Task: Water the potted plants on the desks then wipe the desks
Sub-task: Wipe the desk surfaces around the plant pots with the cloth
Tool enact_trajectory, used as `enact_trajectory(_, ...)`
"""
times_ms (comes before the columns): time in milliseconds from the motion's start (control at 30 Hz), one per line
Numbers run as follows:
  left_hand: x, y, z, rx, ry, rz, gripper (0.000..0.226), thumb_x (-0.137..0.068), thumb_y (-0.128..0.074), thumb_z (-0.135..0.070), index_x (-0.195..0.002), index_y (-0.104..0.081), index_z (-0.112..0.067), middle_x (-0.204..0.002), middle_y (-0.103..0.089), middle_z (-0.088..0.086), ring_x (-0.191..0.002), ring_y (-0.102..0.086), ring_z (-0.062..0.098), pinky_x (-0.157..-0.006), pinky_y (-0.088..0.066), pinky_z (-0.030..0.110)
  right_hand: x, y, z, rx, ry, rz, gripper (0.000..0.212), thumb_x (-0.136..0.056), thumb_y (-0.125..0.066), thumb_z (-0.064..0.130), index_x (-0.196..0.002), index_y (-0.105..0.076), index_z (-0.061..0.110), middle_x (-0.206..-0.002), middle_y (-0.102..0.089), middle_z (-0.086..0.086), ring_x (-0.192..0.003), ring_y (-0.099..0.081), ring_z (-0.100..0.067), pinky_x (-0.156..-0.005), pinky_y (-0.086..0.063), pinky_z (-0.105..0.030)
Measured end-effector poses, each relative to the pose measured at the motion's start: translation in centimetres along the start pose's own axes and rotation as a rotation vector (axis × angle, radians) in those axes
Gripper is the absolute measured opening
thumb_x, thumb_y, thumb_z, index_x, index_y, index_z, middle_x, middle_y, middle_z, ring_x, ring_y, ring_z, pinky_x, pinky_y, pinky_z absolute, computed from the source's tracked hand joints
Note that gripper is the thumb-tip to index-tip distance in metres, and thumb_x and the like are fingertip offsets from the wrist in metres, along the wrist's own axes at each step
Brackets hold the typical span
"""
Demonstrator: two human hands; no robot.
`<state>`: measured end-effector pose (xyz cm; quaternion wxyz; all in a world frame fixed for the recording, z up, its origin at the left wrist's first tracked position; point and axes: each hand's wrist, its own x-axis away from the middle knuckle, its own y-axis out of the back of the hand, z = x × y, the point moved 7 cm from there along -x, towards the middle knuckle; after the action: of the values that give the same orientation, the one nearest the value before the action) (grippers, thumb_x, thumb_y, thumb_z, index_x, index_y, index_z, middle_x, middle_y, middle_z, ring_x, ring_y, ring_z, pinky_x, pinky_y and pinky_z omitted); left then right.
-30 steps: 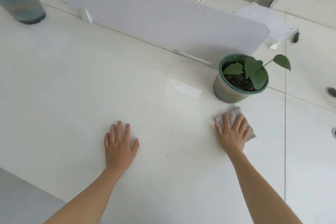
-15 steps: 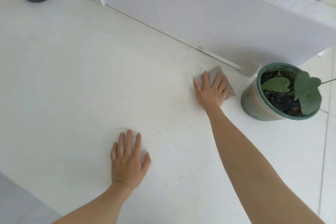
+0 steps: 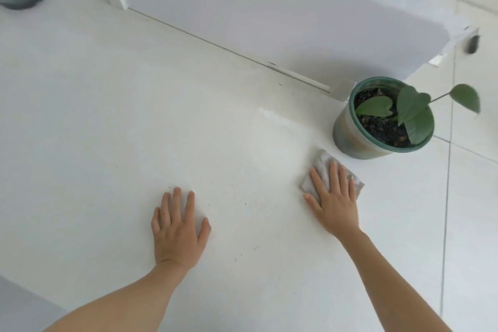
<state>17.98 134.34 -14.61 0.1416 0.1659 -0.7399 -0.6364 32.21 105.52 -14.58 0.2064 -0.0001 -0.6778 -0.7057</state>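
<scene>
Wiping stage, by judgement. Right hand (image 3: pixel 335 197) lies flat on the grey cloth (image 3: pixel 322 162), fingers straight and spread, pressing rather than pinching. The cloth sits on the desk (image 3: pixel 134 129) just on the person's side of the potted plant (image 3: pixel 350 140), near its pot but apart from it. Left hand (image 3: pixel 179 229) rests palm-down well to the left of the plant, fingers straight, holding nothing. Cloth looks thin, soft and limp, so it is likely to bunch under a sideways push; keep the palm over its middle. Pot is probably heavy with soil. To shift it, grasp the wall below the rim, not the stems.
</scene>
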Motion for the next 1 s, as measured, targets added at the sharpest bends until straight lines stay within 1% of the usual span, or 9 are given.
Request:
enact_trajectory(67,0.0,0.0,0.0,0.002,-0.003,-0.001,0.057,-0.075,-0.035,-0.040,-0.122,-0.045,-0.008,-0.127,-0.055,0.025,-0.121,-0.032,0.035,-0.095,-0.023,0.045,0.8,1.0,-5.4,-0.050,-0.202,-0.050,0.090,-0.071,0.008,0.076,-0.144,-0.016,0.028,-0.155,-0.002,-0.014,-0.143,0.001,-0.033,-0.114,0.002,-0.046)
enact_trajectory(167,-0.1,-0.2,-0.1,-0.007,-0.014,-0.004,0.058,-0.075,-0.035,-0.039,-0.121,-0.049,-0.006,-0.127,-0.055,0.026,-0.120,-0.033,0.036,-0.094,-0.022,0.046,1.0,2.1,-11.6,-0.182,-0.555,-0.059,0.069,-0.081,-0.010,0.061,-0.144,-0.012,0.032,-0.156,0.002,-0.012,-0.143,0.005,-0.028,-0.115,0.001,-0.050)
enact_trajectory(367,0.0,-0.2,-0.2,-0.012,-0.025,-0.016,0.059,-0.075,-0.035,-0.039,-0.121,-0.050,-0.005,-0.127,-0.054,0.027,-0.120,-0.032,0.037,-0.094,-0.022,0.047,0.9,1.4,-8.5,-0.365,-0.822,-0.158,0.055,-0.094,-0.019,0.048,-0.144,-0.014,0.027,-0.156,0.002,-0.014,-0.143,0.005,-0.033,-0.114,0.005,-0.052)
enact_trajectory(467,-0.1,-0.2,-0.3,-0.006,-0.018,-0.018,0.058,-0.075,-0.035,-0.039,-0.121,-0.049,-0.005,-0.127,-0.054,0.027,-0.120,-0.032,0.036,-0.094,-0.022,0.047,1.0,0.9,-2.0,-0.345,-0.744,-0.228,0.059,-0.092,-0.015,0.048,-0.143,-0.023,0.020,-0.153,-0.009,-0.022,-0.141,-0.005,-0.039,-0.113,-0.002,-0.057)
enact_trajectory(533,-0.1,-0.2,-0.1,-0.010,-0.016,-0.014,0.058,-0.076,-0.034,-0.039,-0.121,-0.049,-0.006,-0.128,-0.053,0.026,-0.121,-0.032,0.036,-0.094,-0.022,0.047,0.2,0.7,2.6,-0.307,-0.636,-0.206,0.059,-0.092,-0.012,0.047,-0.144,-0.016,0.019,-0.154,-0.005,-0.021,-0.142,-0.002,-0.038,-0.114,0.000,-0.058)
enact_trajectory(600,0.0,-0.3,0.0,-0.010,-0.017,-0.005,0.059,-0.076,-0.034,-0.039,-0.122,-0.048,-0.006,-0.128,-0.053,0.026,-0.121,-0.032,0.036,-0.094,-0.022,0.046,-1.9,0.2,6.8,-0.279,-0.445,-0.102,0.054,-0.096,-0.014,0.042,-0.145,-0.003,0.023,-0.155,0.008,-0.013,-0.143,0.009,-0.030,-0.113,0.009,-0.048)
enact_trajectory(700,0.0,-0.4,-0.2,-0.008,-0.017,-0.005,0.058,-0.075,-0.034,-0.039,-0.122,-0.047,-0.007,-0.127,-0.054,0.026,-0.121,-0.032,0.036,-0.094,-0.023,0.046,-6.2,1.8,9.3,-0.229,-0.150,-0.097,0.054,-0.096,-0.021,0.041,-0.145,-0.005,0.025,-0.156,0.005,-0.008,-0.143,0.009,-0.026,-0.115,0.008,-0.043)
enact_trajectory(867,-0.1,-0.3,0.0,-0.020,-0.005,-0.004,0.057,-0.075,-0.035,-0.040,-0.122,-0.043,-0.010,-0.126,-0.056,0.024,-0.121,-0.032,0.034,-0.094,-0.023,0.045,-13.1,3.8,5.8,-0.197,-0.228,-0.029,0.058,-0.094,-0.021,0.048,-0.145,-0.002,0.028,-0.156,0.005,-0.014,-0.142,0.008,-0.033,-0.114,0.003,-0.051)
enact_trajectory(1000,-0.2,-0.3,-0.1,-0.026,-0.009,0.003,0.057,-0.075,-0.035,-0.040,-0.122,-0.043,-0.010,-0.126,-0.057,0.024,-0.121,-0.033,0.034,-0.095,-0.023,0.045,-13.5,3.6,6.3,-0.212,-0.236,-0.031,0.057,-0.095,-0.020,0.045,-0.145,0.000,0.027,-0.156,0.007,-0.008,-0.143,0.011,-0.030,-0.115,0.006,-0.049)
